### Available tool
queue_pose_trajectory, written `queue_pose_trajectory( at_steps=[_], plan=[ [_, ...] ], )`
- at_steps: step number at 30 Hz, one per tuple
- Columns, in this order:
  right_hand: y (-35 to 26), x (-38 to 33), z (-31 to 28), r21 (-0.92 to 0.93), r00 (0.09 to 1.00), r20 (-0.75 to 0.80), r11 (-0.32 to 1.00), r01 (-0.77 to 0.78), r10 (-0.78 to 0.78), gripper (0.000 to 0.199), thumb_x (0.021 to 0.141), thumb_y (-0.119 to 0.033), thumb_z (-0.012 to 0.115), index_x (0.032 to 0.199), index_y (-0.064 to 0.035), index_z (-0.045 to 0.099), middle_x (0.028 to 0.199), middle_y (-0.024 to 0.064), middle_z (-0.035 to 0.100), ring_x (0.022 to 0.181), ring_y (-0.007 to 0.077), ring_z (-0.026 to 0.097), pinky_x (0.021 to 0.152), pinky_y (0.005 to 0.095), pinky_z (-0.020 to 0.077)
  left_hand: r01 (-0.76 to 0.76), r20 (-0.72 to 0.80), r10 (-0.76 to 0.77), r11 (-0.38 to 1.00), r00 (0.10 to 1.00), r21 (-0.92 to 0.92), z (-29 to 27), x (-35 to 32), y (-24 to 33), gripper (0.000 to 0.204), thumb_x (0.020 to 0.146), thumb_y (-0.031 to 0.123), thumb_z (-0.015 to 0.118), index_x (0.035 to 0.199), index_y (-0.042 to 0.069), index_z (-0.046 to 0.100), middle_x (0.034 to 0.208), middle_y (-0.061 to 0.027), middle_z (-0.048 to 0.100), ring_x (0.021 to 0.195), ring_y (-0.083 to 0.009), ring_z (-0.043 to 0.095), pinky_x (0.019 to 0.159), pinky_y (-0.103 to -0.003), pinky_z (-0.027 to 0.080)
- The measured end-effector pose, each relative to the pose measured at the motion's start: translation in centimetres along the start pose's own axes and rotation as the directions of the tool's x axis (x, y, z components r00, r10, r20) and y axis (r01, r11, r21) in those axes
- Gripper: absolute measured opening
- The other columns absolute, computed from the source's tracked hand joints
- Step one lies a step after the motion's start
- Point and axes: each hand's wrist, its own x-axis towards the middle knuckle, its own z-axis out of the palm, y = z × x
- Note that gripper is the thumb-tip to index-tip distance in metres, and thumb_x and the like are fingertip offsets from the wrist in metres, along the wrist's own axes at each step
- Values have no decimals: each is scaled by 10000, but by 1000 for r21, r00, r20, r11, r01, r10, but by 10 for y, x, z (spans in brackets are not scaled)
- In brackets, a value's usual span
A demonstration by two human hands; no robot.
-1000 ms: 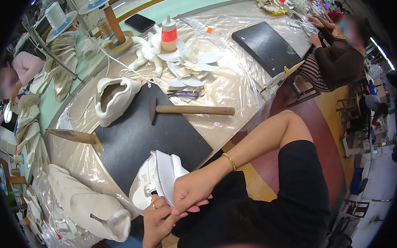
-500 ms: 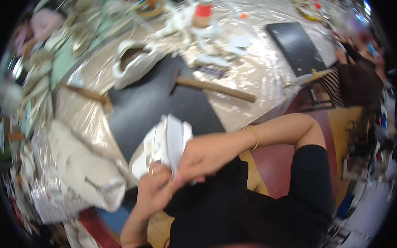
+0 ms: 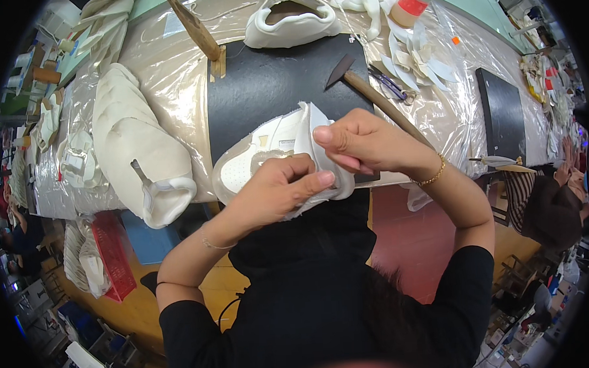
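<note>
A white shoe upper (image 3: 257,146) with grey-beige parts lies at the near edge of the black mat (image 3: 274,86), its toe pointing left. My left hand (image 3: 275,190) grips the upper at its collar, thumb and fingers closed on the edge. My right hand (image 3: 368,141) is curled with thumb and fingers pinched at the collar's right side, by the pale grey lining. What exactly lies between the right fingertips is mostly hidden. Beyond the hands, a hammer (image 3: 376,100) with a wooden handle rests partly on the mat, its handle reaching toward my right forearm.
Nested cream uppers (image 3: 138,131) lie at the left. Another white upper (image 3: 292,23) stands at the mat's far edge. A red-labelled bottle (image 3: 410,9), loose white pieces (image 3: 420,60) and a dark board (image 3: 502,112) are farther right. A wooden stick (image 3: 195,27) rises at the far left.
My view has shifted and steadied. My hands were close together over the collar; now the right hand is raised and farther right, while the left stays on the upper.
</note>
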Motion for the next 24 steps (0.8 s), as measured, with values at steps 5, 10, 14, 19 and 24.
queue_pose_trajectory(
  at_steps=[5,10,14,19,24],
  plan=[
    [-4,-5,2,-591,942,-104,781,201,-321,603,903,-529,643,587,-43,478,483,48,417,446,133,473,456,318,357,-62,7,62,998,998,7,4,3,-3,434,989,431,593,776,53,611,661,62,491,602,-18,408,505,-224,318],
    [0,-23,15,-878,955,-35,466,112,-295,583,859,-553,655,592,-45,555,508,125,526,469,328,536,485,389,424,-20,12,22,989,1000,-145,6,3,-12,440,993,447,576,810,50,627,677,59,473,622,-34,426,543,-228,342],
    [10,-28,21,-860,989,-40,508,39,-145,641,891,-602,578,607,-32,646,532,179,579,522,373,619,527,450,495,-251,51,247,965,968,82,13,-5,-22,451,948,452,634,825,19,618,734,-5,511,666,-102,468,574,-280,370],
    [24,-26,35,-830,999,-32,557,-13,-26,635,917,-564,558,605,-23,668,552,209,593,549,393,637,568,460,521,-304,74,329,733,942,609,19,-16,-35,442,738,409,832,872,37,633,872,-102,572,849,-302,548,774,-402,419],
    [32,-22,39,-702,997,11,710,59,-72,610,948,-531,538,596,-48,664,563,163,612,539,365,630,588,430,517,-310,-14,466,610,885,730,17,-20,-36,346,682,321,853,768,54,649,749,-74,555,763,-291,548,719,-394,398]
  ],
)
